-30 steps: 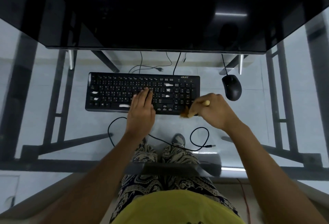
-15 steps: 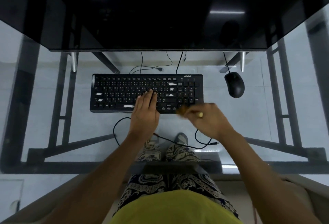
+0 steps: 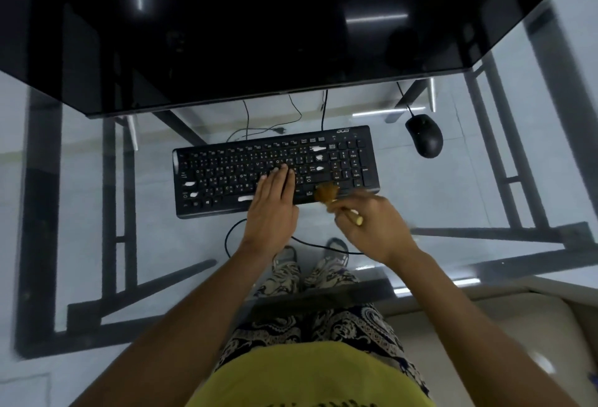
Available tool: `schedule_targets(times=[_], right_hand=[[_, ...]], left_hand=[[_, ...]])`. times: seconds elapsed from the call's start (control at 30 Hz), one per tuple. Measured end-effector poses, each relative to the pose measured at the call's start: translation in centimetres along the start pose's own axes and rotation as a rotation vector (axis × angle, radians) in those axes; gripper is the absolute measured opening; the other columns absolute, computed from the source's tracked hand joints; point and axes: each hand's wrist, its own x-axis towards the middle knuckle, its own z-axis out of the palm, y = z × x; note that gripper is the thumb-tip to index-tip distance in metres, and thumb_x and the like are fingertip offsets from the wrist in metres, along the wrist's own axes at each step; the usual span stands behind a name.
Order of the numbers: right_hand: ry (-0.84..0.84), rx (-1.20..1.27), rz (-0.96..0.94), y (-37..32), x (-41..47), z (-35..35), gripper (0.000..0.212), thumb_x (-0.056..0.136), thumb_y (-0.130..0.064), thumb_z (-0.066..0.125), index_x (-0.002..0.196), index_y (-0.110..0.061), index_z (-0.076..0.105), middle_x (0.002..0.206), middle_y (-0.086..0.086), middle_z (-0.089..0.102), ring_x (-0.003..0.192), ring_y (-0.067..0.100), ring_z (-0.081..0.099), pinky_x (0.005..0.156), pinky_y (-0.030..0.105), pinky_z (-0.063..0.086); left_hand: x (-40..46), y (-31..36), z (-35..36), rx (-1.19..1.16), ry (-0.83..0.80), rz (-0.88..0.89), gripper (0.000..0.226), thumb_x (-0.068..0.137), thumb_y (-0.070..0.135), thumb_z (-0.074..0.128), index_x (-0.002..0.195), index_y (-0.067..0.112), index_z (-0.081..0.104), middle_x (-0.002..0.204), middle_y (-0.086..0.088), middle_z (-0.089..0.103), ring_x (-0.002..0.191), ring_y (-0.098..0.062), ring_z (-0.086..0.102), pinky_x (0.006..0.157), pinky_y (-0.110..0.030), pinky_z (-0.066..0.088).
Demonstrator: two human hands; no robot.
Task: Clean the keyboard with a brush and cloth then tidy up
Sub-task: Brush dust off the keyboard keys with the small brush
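A black keyboard (image 3: 226, 177) lies on the glass desk (image 3: 420, 199), with a few white patches on its keys. My left hand (image 3: 275, 206) rests flat on the keyboard's middle keys, fingers together. My right hand (image 3: 372, 228) grips a small brush (image 3: 326, 194) by its pale wooden handle. The brown bristles touch the keyboard's lower rows, just right of my left hand. No cloth is in view.
A black mouse (image 3: 424, 139) sits right of the keyboard. A large dark monitor (image 3: 259, 34) overhangs the back of the desk. Loose cables (image 3: 233, 235) lie in front of the keyboard. My legs and feet show through the glass, with the black desk frame (image 3: 113, 212).
My right hand has moved left and forward with the brush, so the bristles now sit on the keys rather than at the front edge. The left hand stays on the keyboard. The view shifted.
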Motion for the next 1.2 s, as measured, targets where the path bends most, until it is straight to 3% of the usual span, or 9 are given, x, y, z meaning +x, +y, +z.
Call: schedule_targets(times=[0.13,0.27,0.4,0.53,0.67,0.77,0.9,1.07,1.2], right_hand=[[0.203,0.024,0.075,-0.3,-0.5,0.6,0.031,0.086,-0.03,0.049,0.1,-0.022,0.075,0.098,0.0,0.07,0.079,0.018,0.065,0.071,0.034,0.055],[-0.073,0.089,0.086,-0.9,-0.6,0.8,0.02,0.089,-0.019,0.059,0.095,-0.025,0.077,0.091,-0.007,0.071,0.074,0.006,0.061,0.069,0.026,0.048],[0.342,0.027,0.153,-0.3,-0.6,1.0,0.02,0.09,-0.016,0.057,0.1,-0.018,0.074,0.094,0.002,0.068,0.075,0.019,0.063,0.067,0.029,0.052],[0.061,0.047,0.202,0.1,-1.1,0.9,0.021,0.089,-0.026,0.055,0.095,-0.024,0.076,0.089,-0.002,0.071,0.075,0.02,0.063,0.069,0.033,0.052],[0.409,0.028,0.175,1.2,-1.1,-0.2,0.022,0.097,-0.019,0.053,0.112,-0.014,0.069,0.094,0.003,0.06,0.075,0.019,0.057,0.065,0.031,0.048],[0.194,-0.009,0.267,2.4,-1.2,-0.3,0.024,0.093,-0.029,0.051,0.096,-0.018,0.072,0.081,0.007,0.064,0.068,0.026,0.059,0.062,0.037,0.051],[0.429,0.045,0.292,2.4,-0.5,-1.5,0.026,0.091,-0.025,0.049,0.096,-0.018,0.074,0.075,0.004,0.065,0.064,0.021,0.057,0.058,0.031,0.047],[0.255,0.022,0.403,2.4,1.9,-2.9,0.031,0.078,-0.034,0.044,0.064,-0.018,0.067,0.059,0.007,0.061,0.057,0.028,0.055,0.051,0.032,0.044],[0.39,0.034,0.28,2.3,3.0,-3.5,0.025,0.094,-0.03,0.052,0.096,-0.017,0.073,0.083,0.006,0.067,0.072,0.025,0.061,0.064,0.036,0.052]], left_hand=[[0.1,-0.8,0.0,0.027,0.011,0.047,0.06,0.095,0.021,0.031,0.15,0.002,0.018,0.158,-0.017,0.019,0.146,-0.03,0.017,0.121,-0.043,0.007],[-0.1,-1.2,0.2,0.039,-0.02,0.087,0.06,0.096,0.02,0.033,0.15,0.002,0.015,0.159,-0.016,0.015,0.147,-0.03,0.013,0.121,-0.043,0.004],[-0.3,-1.6,0.8,0.074,0.038,0.116,0.059,0.094,0.021,0.031,0.149,0.0,0.024,0.157,-0.017,0.021,0.146,-0.03,0.02,0.12,-0.044,0.012],[-1.8,-1.3,1.7,0.139,-0.014,0.161,0.065,0.091,0.028,0.011,0.151,0.002,0.01,0.16,-0.013,0.005,0.148,-0.027,0.007,0.121,-0.044,0.005],[-2.6,-1.2,2.4,0.162,0.004,0.161,0.066,0.09,0.03,0.015,0.15,0.0,0.018,0.158,-0.016,0.016,0.146,-0.028,0.018,0.119,-0.047,0.018],[-2.9,-1.1,2.6,0.132,0.01,0.159,0.065,0.09,0.028,0.02,0.147,-0.001,0.026,0.156,-0.017,0.023,0.144,-0.029,0.025,0.116,-0.048,0.024],[-2.9,-1.1,2.9,0.131,0.017,0.152,0.063,0.091,0.028,0.022,0.147,-0.001,0.027,0.156,-0.017,0.024,0.144,-0.029,0.025,0.117,-0.049,0.022],[-2.7,-0.9,3.0,0.133,0.025,0.155,0.063,0.091,0.028,0.023,0.146,-0.002,0.029,0.155,-0.017,0.026,0.143,-0.029,0.027,0.115,-0.045,0.015],[-2.8,-1.1,2.8,0.138,0.029,0.16,0.062,0.091,0.028,0.024,0.145,-0.002,0.031,0.155,-0.017,0.027,0.143,-0.029,0.028,0.116,-0.043,0.011]])
